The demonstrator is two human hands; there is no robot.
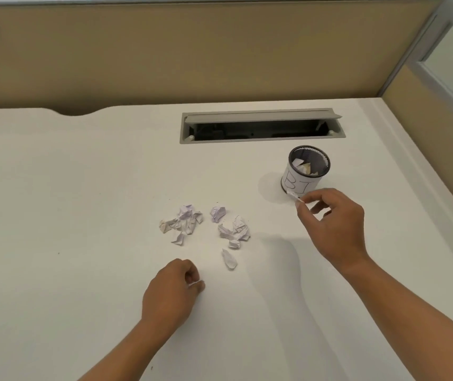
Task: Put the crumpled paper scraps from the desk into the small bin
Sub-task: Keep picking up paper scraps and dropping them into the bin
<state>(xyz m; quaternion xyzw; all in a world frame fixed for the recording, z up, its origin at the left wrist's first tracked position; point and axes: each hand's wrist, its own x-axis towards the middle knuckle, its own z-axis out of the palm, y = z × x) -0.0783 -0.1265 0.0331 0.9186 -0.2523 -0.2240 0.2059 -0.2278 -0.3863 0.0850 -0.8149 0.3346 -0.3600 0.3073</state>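
Observation:
The small bin [299, 182], a black mesh cup wrapped in white paper with handwriting, stands on the white desk [82, 188] at the right and holds some paper pieces. My right hand [332, 229] is just in front of the bin, thumb and forefinger pinching a small paper scrap [292, 195]. My left hand [171, 291] rests on the desk nearer to me, fingers curled around a white paper scrap [193, 284]. Several crumpled scraps lie between the hands: one cluster [182, 222] on the left, another cluster [233, 229] on the right, and a single scrap [228, 259] close by.
An open grey cable tray [261, 126] is set into the desk behind the bin. Tan partition walls [192, 50] close the back and right sides. The desk's back edge has a curved notch [74, 112] at the left.

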